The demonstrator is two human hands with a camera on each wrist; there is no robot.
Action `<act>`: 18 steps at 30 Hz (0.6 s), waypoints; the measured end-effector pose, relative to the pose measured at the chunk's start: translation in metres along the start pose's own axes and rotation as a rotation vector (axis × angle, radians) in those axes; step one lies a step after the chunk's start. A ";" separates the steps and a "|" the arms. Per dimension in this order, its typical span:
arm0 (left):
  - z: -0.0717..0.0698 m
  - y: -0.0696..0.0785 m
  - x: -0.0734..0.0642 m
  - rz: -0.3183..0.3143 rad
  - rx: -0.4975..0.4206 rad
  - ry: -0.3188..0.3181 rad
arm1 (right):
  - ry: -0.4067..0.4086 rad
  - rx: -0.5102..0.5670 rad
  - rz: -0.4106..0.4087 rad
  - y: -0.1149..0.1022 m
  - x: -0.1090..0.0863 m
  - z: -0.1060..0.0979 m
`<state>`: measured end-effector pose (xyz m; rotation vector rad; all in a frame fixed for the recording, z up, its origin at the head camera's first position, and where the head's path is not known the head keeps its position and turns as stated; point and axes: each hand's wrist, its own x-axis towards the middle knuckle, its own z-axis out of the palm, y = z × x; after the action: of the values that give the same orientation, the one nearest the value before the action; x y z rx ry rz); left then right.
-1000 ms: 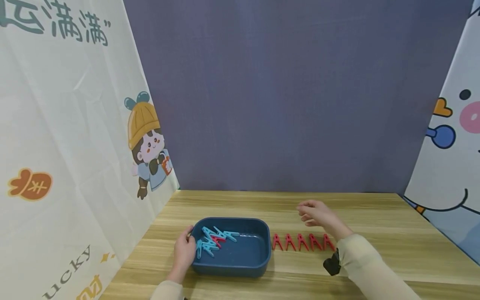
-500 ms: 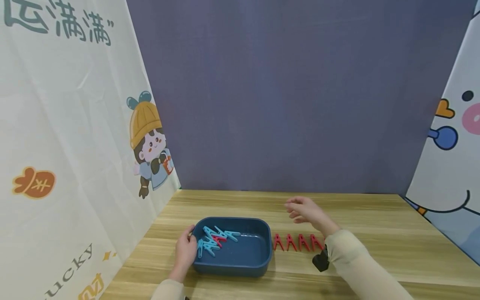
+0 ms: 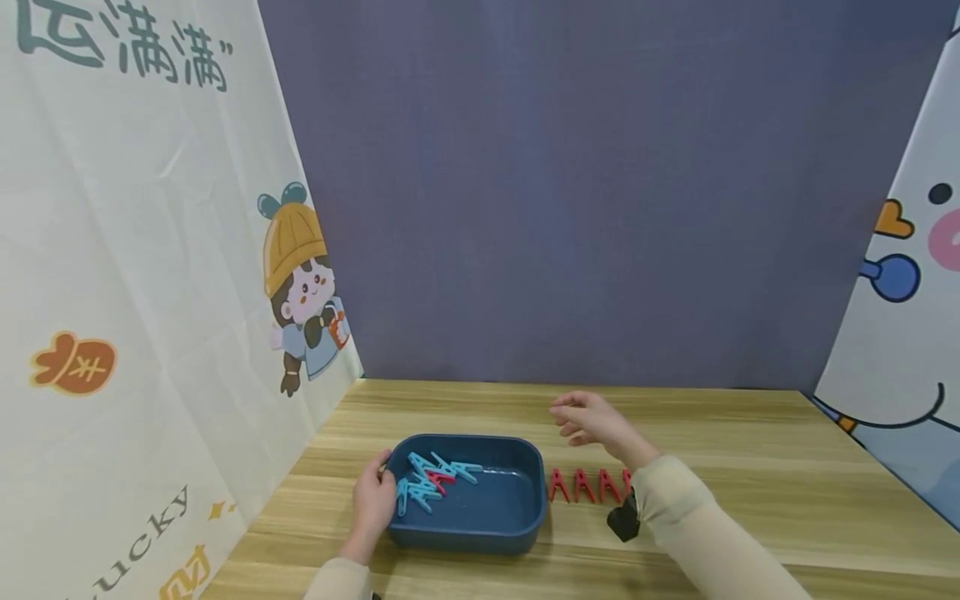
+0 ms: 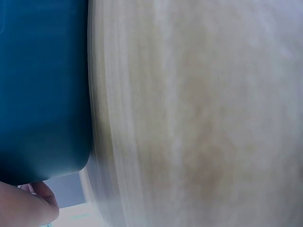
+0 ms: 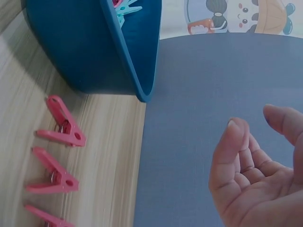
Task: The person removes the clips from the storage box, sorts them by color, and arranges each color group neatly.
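Observation:
A dark blue plastic bin (image 3: pixel 480 542) stands on the table with several light blue clothespins (image 3: pixel 423 483) and a red clothespin (image 3: pixel 441 479) inside, heaped toward its left end. My left hand (image 3: pixel 372 500) holds the bin at its left end, thumb and fingers at the rim; in the left wrist view part of that hand (image 4: pixel 28 205) shows at the bin's corner. Above the table, right of and behind the bin, my right hand (image 3: pixel 596 421) hovers with loosely bent fingers and nothing in them. A row of red clothespins (image 3: pixel 582 485) lies right of the bin, partly hidden by the right wrist.
The wooden table (image 3: pixel 780 483) reaches back to a dark purple-grey curtain (image 3: pixel 562 208). Printed cloth panels stand on the left (image 3: pixel 150 292) and right (image 3: pixel 900 333) with cartoon figures. A black wrist device (image 3: pixel 624 521) hangs under my right sleeve.
My right hand has moved left above the table, its forearm covering more of the red clothespin row. The left hand stays at the bin. The view has shifted slightly.

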<state>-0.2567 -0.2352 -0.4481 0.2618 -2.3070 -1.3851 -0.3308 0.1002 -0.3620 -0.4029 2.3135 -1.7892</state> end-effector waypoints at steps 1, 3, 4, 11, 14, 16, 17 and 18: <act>0.000 0.000 0.000 0.000 -0.001 0.001 | -0.003 0.002 0.000 0.000 0.000 0.001; 0.000 0.000 0.000 0.003 -0.001 0.002 | -0.006 0.002 0.001 -0.001 0.001 0.004; 0.000 0.000 0.000 0.004 0.000 0.002 | -0.008 0.003 0.001 -0.002 0.002 0.005; 0.001 0.000 0.000 0.014 0.004 0.017 | -0.033 0.010 0.001 -0.004 0.005 0.016; 0.000 0.000 0.000 0.008 0.002 0.017 | -0.043 0.009 -0.005 -0.005 0.006 0.020; 0.000 0.000 0.000 0.006 0.000 0.016 | -0.045 0.005 -0.006 -0.005 0.007 0.023; 0.000 0.000 0.000 0.004 -0.003 0.013 | -0.044 0.005 -0.006 -0.005 0.007 0.024; 0.000 0.000 0.000 0.004 -0.005 0.012 | -0.044 0.006 -0.004 -0.006 0.007 0.026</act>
<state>-0.2567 -0.2349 -0.4477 0.2631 -2.2924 -1.3837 -0.3290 0.0730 -0.3631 -0.4420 2.2788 -1.7699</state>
